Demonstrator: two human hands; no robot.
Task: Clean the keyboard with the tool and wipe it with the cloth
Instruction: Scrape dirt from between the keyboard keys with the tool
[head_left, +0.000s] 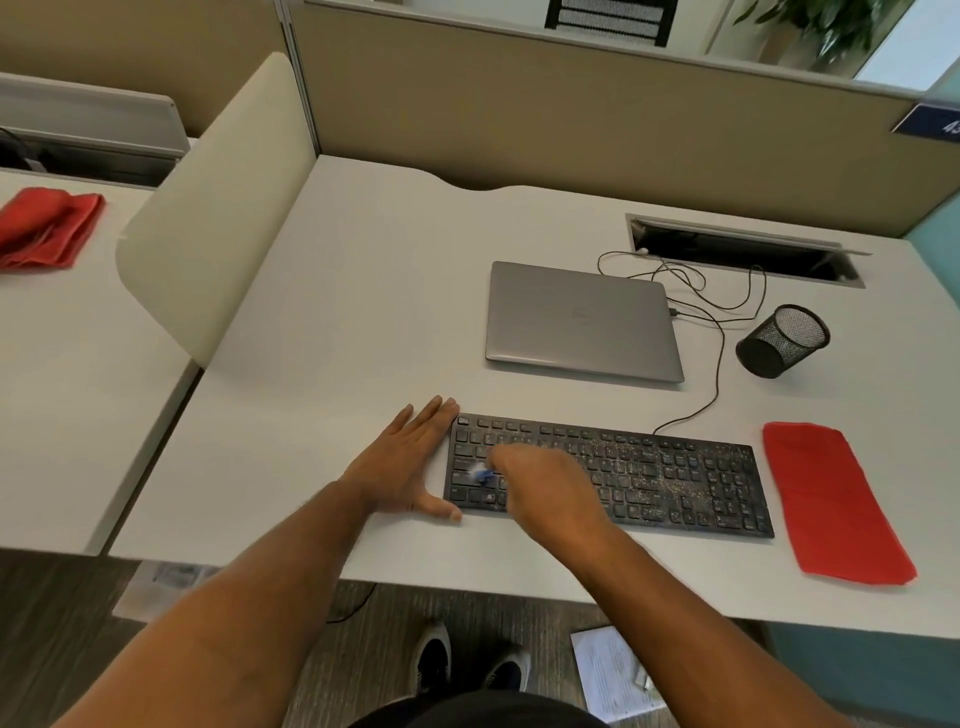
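Right hand gripping brush pointing left, along keyboard length

Crumb-speckled black keyboard, red cloth beside.

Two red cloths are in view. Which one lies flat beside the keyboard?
The red cloth just right of the keyboard, spread flat. The other cloth is bunched up on the neighbouring desk, far left.

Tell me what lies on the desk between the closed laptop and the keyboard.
In the head view, the strip between the laptop and the keyboard is bare desk, crossed only at its right end by the keyboard's thin black cable.
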